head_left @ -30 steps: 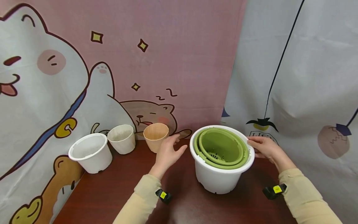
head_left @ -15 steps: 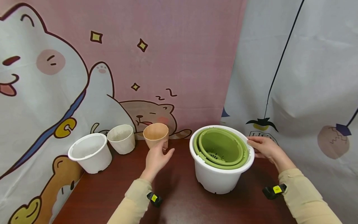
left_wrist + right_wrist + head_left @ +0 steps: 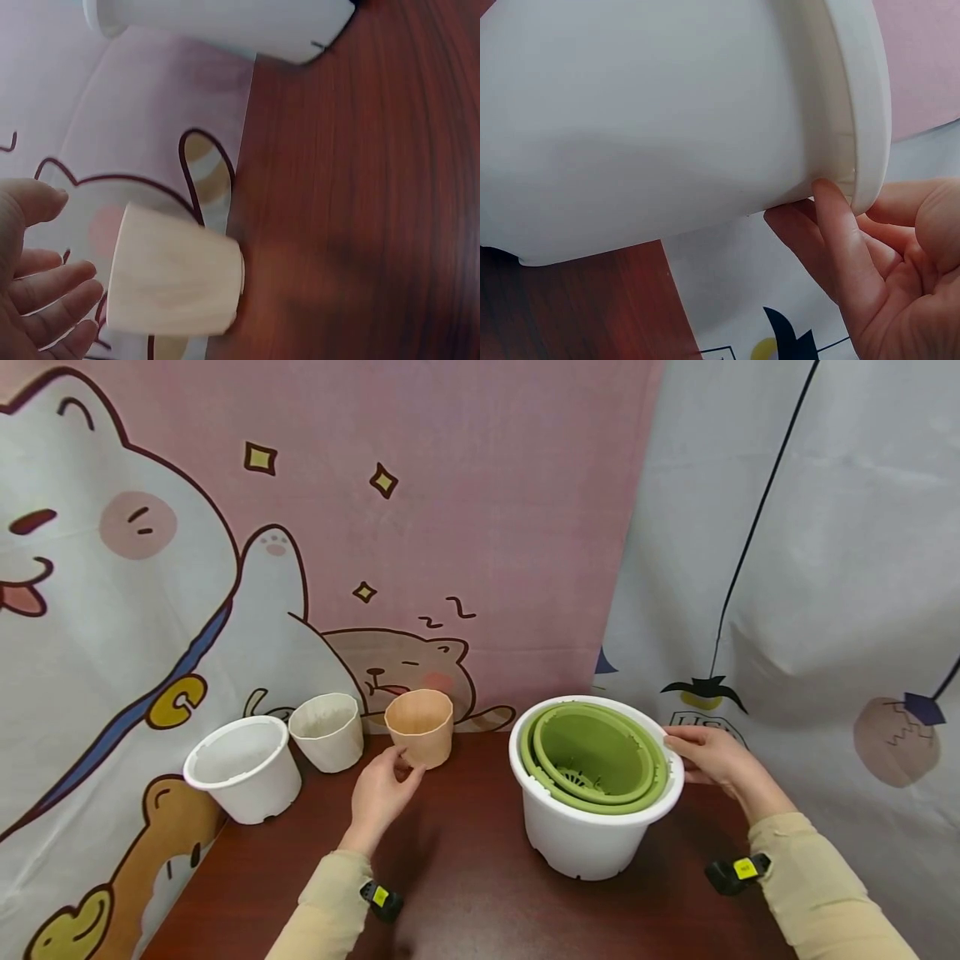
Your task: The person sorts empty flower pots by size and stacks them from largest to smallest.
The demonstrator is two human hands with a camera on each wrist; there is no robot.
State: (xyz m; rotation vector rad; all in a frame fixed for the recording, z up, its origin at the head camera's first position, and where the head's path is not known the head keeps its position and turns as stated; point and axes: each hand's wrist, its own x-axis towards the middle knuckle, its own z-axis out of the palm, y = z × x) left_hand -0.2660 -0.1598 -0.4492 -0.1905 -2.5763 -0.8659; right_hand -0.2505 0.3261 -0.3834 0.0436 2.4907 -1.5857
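A large white flowerpot stands upright on the table, with two green flowerpots nested inside it. My right hand pinches its right rim, thumb on top and fingers beneath, as the right wrist view confirms. My left hand hovers just in front of a small peach flowerpot, fingers loosely bent and holding nothing. In the left wrist view a gap shows between the fingers and that pot. The lower insides of the nested pots are partly hidden.
Left of the peach pot stand a small cream flowerpot and a wider white flowerpot, both upright on the dark red-brown table. A printed cartoon cloth hangs directly behind the row.
My left hand has moved left and toward me, away from the large white pot and past the front of the peach one. The right hand and all the pots stay put.
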